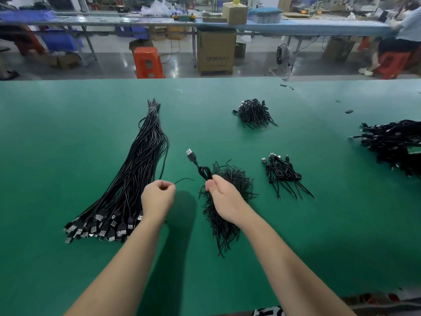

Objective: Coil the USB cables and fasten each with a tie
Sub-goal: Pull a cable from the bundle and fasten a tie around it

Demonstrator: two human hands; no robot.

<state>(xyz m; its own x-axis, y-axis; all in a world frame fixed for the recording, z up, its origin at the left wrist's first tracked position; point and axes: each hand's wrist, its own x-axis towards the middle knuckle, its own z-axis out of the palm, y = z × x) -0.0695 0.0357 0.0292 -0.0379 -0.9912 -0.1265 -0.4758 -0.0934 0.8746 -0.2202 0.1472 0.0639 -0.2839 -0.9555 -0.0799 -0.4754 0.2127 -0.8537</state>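
Observation:
My right hand (222,196) pinches a coiled black USB cable (204,172) above the green table, its plug (191,154) sticking up to the left. My left hand (158,197) pinches one thin black tie (184,179) that points right toward the coil. A loose heap of black ties (224,222) lies under my right hand. A long bundle of straight USB cables (139,169) lies to the left, its plugs at the near end.
Several coiled, tied cables (283,173) lie to the right of my hands. A small black heap (254,114) sits farther back and a large pile of cables (395,143) at the right edge. Beyond the table's far edge (136,79) are stools, boxes and benches.

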